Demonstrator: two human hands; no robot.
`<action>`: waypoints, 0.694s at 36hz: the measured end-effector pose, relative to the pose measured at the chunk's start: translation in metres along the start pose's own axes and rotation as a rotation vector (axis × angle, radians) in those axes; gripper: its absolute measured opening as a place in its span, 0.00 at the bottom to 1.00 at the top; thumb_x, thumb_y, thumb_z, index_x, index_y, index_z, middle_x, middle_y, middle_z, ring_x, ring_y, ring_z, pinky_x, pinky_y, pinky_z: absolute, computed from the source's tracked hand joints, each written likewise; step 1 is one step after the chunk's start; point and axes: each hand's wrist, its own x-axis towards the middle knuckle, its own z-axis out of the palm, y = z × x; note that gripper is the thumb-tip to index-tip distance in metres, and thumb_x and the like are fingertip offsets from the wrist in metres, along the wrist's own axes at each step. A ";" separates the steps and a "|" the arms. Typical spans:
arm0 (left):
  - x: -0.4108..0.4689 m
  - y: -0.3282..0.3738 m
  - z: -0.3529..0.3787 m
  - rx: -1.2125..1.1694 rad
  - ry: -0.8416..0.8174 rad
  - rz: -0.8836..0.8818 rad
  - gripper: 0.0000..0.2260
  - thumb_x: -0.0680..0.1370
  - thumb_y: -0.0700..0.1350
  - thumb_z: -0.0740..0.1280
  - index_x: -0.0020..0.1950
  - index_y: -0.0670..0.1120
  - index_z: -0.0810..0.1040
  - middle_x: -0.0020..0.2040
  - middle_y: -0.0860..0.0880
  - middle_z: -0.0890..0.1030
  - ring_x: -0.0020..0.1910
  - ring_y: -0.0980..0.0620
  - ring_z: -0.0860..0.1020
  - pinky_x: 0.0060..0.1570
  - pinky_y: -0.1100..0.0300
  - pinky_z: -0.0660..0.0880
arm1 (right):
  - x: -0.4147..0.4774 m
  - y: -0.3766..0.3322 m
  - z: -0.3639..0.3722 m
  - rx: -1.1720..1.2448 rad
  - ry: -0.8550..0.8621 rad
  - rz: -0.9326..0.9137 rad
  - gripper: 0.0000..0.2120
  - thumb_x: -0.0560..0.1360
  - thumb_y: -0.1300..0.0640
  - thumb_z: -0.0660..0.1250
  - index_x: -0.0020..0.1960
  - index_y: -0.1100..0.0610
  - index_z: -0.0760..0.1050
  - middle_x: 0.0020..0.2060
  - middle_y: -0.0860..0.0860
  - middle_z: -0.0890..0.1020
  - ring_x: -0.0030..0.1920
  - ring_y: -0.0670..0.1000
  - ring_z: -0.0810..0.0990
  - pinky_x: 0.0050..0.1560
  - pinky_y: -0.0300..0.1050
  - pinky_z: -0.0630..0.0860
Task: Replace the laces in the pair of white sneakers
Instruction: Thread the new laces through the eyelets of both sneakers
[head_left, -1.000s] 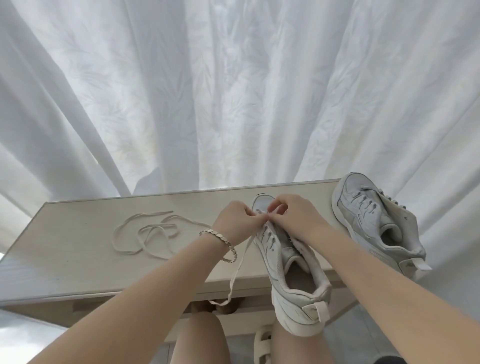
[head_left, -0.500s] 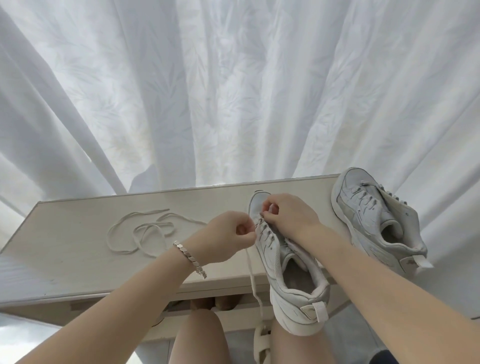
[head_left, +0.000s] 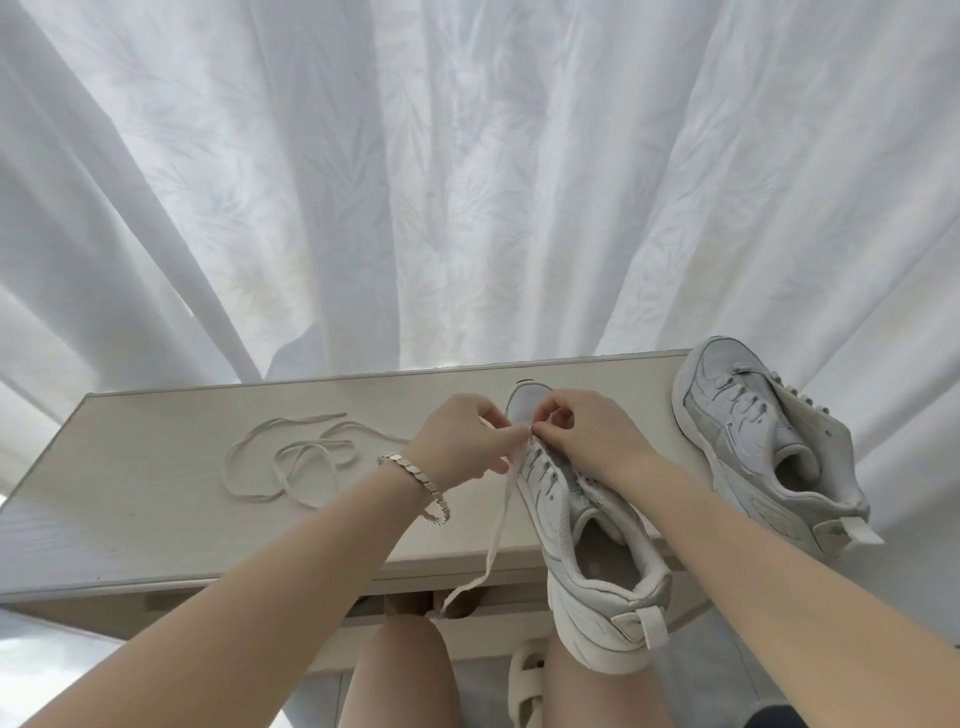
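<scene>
Bright diffuse backlight through the curtain (head_left: 467, 182) behind the table (head_left: 156, 493); soft faint shadows on the table. Wide-angle bowing toward edges. Focus sharp, no glare.

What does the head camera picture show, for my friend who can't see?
The left hand and right hand pinch a lace at the front eyelets of a white sneaker whose heel overhangs the table. A second sneaker lies to the right, a loose lace to the left, white curtains behind.

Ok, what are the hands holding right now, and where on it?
Left hand and right hand both pinch the lace at the front eyelets of the near sneaker; its tail dangles free.
</scene>
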 end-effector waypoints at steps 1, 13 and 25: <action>0.001 0.002 0.001 0.054 0.001 0.013 0.07 0.74 0.47 0.68 0.42 0.44 0.76 0.39 0.47 0.84 0.36 0.54 0.82 0.38 0.60 0.78 | 0.000 0.000 0.000 0.010 -0.009 0.001 0.04 0.74 0.58 0.66 0.41 0.50 0.75 0.32 0.44 0.73 0.39 0.48 0.73 0.44 0.42 0.70; 0.002 0.002 0.003 0.234 -0.018 0.001 0.10 0.76 0.48 0.66 0.38 0.43 0.78 0.36 0.45 0.84 0.40 0.49 0.83 0.41 0.59 0.78 | 0.003 0.002 0.001 0.017 -0.050 0.003 0.14 0.75 0.57 0.63 0.34 0.42 0.71 0.30 0.45 0.73 0.37 0.49 0.72 0.45 0.46 0.72; 0.001 -0.007 0.006 0.219 -0.076 0.036 0.11 0.74 0.44 0.66 0.33 0.42 0.75 0.31 0.45 0.73 0.31 0.50 0.69 0.33 0.60 0.67 | 0.002 0.003 0.003 0.039 -0.008 0.024 0.10 0.74 0.58 0.65 0.37 0.45 0.73 0.32 0.44 0.74 0.40 0.49 0.73 0.46 0.44 0.72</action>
